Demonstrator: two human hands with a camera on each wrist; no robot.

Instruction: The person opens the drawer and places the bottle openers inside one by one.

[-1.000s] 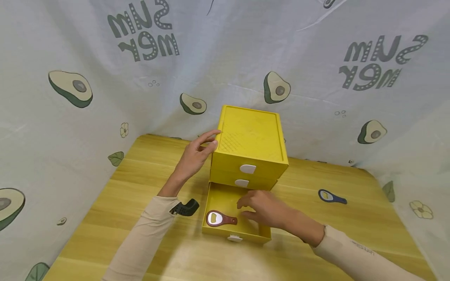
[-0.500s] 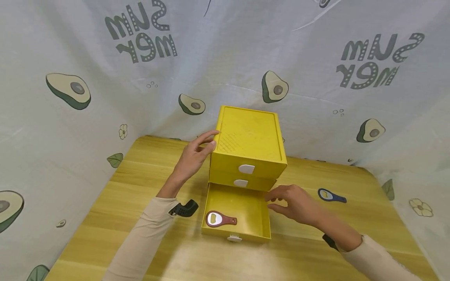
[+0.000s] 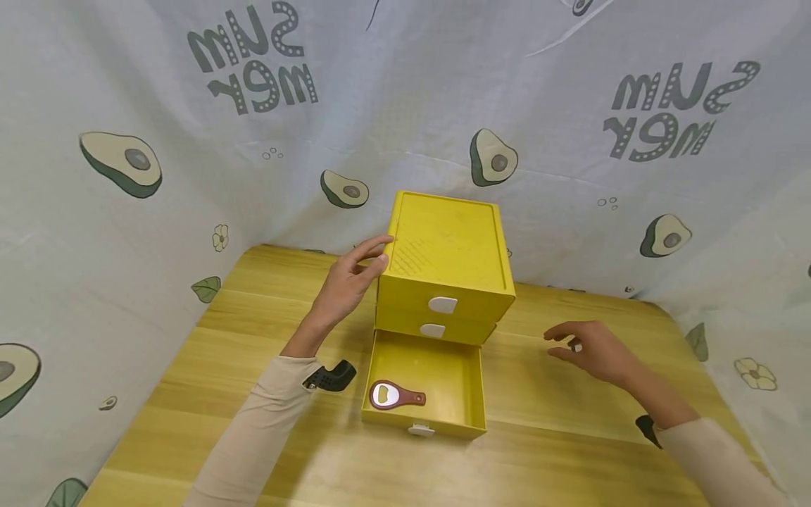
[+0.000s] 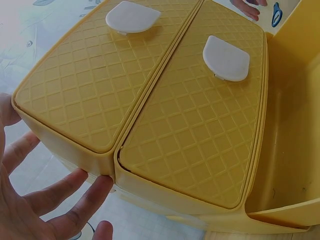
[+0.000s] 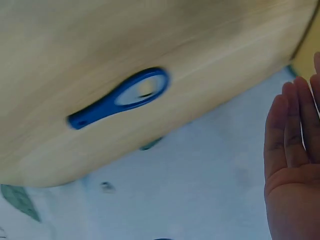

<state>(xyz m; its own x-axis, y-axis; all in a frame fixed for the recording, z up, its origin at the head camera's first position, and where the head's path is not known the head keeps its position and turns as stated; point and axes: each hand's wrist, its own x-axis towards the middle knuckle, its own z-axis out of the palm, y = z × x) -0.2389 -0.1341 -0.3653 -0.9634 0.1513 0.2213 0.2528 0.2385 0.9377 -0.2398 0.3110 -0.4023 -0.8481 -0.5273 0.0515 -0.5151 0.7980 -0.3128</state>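
Note:
A yellow drawer cabinet (image 3: 450, 243) stands toward the back of the table, its lowest drawer (image 3: 443, 366) pulled out. My left hand (image 3: 345, 285) rests its fingertips on the cabinet's left side and upper edge; the left wrist view shows those fingers spread along the wall. In the drawer lies a red bottle opener (image 3: 408, 398), near the front left corner. My right hand (image 3: 598, 352) hovers over the table to the right of the cabinet, fingers loosely extended, holding nothing. Close to it is a blue bottle opener (image 5: 100, 107) on the table, hidden by the hand in the head view.
The upper two drawers are closed, each with a white tab handle (image 3: 443, 304). A wooden table (image 3: 253, 317) spreads to both sides of the cabinet. White cloth (image 3: 405, 91) printed with avocados hangs behind and along the sides.
My right hand has come out of the drawer, moved to the right past its edge and reached the area of the blue bottle opener. My left hand has stayed on the cabinet.

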